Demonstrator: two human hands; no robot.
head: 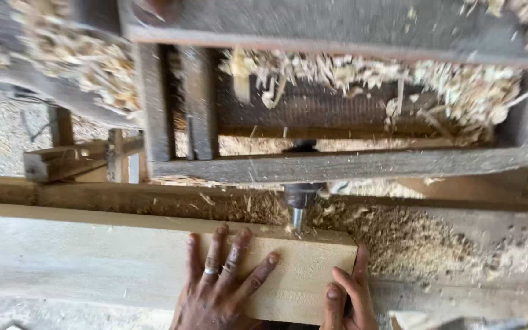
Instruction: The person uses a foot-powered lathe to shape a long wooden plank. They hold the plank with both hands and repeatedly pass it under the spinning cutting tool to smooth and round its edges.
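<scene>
Two bare hands press on a pale wooden plank (154,256) that runs in from the left edge and ends squarely near the middle, lying on a dusty tabletop (490,299). Its left stretch is blurred, and the bottom frame edge cuts off both wrists. The left hand (221,287) lies flat on the plank's top face, fingers spread apart and gripping nothing, with rings on two fingers. Just beyond its fingertips a metal drill bit (298,219) points down from a dark chuck (302,194), meeting the plank's far edge amid sawdust (410,238). The right hand (349,293) is curled round the plank's end, thumb on top; the fingers behind are hidden. Above, a weathered wooden frame (349,164) holds heaped wood shavings (459,91), its inner parts hard to make out.
</scene>
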